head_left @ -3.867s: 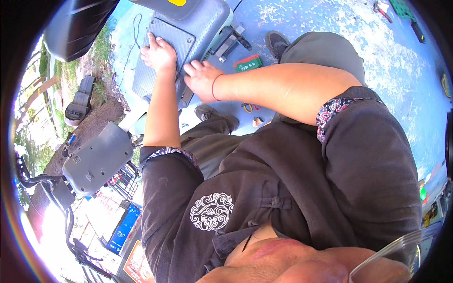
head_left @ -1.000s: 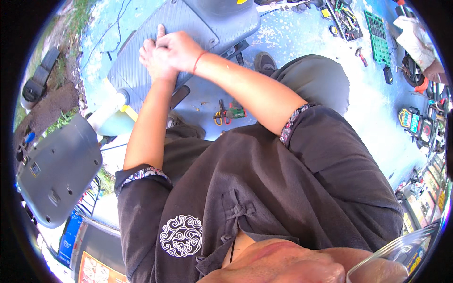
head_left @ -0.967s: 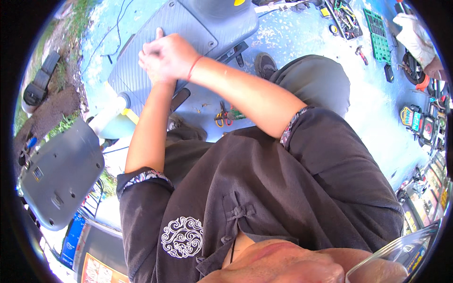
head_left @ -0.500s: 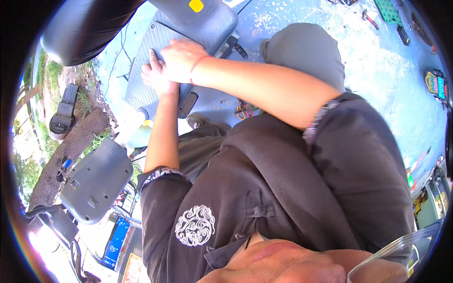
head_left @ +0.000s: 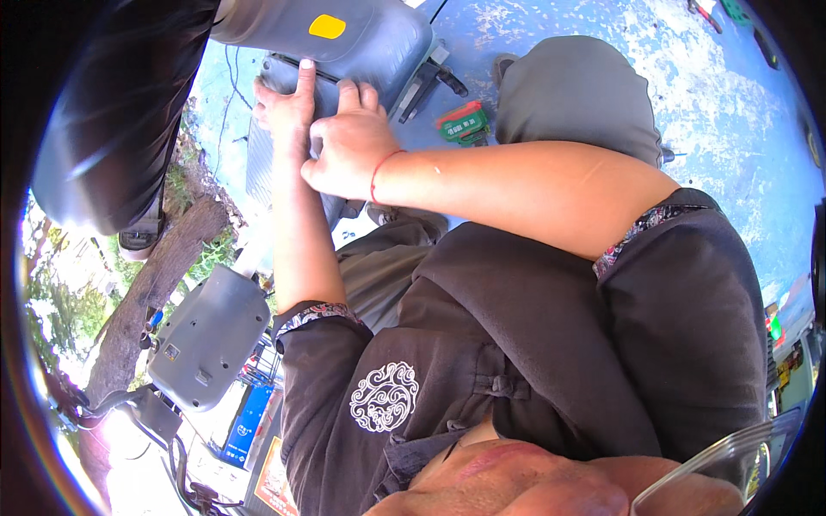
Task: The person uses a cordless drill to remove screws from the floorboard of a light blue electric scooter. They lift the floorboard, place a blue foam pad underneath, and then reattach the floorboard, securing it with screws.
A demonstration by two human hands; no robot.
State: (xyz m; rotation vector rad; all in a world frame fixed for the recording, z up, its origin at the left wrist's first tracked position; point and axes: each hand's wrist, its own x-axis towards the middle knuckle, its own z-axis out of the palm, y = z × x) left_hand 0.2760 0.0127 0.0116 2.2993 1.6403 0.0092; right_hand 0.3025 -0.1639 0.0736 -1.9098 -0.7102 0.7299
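A grey scooter's ribbed footboard panel [head_left: 262, 163] lies under my hands, below a smooth grey body cover [head_left: 379, 39] with a yellow oval patch. My left hand [head_left: 288, 105] rests on the panel near its edge at the cover, fingers spread, one pointing at the dark gap [head_left: 327, 77] between the two parts. Close beside it on the right is my right hand [head_left: 354, 155], its palm turned down. Two of its fingers stretch onto the panel, and its thumb stands apart from the curled forefinger. I see nothing held in either hand.
The scooter's black seat [head_left: 120, 120] fills the upper left. A grey front housing [head_left: 211, 340] with cables stands at the lower left, near a blue box [head_left: 248, 423]. On the worn blue floor [head_left: 714, 146] lies a green and red item [head_left: 465, 123]. My bent knee [head_left: 576, 90] is at the right.
My right hand has come off my left hand and now sits beside it. My left hand has moved up the panel toward the gap. The view has shifted a little.
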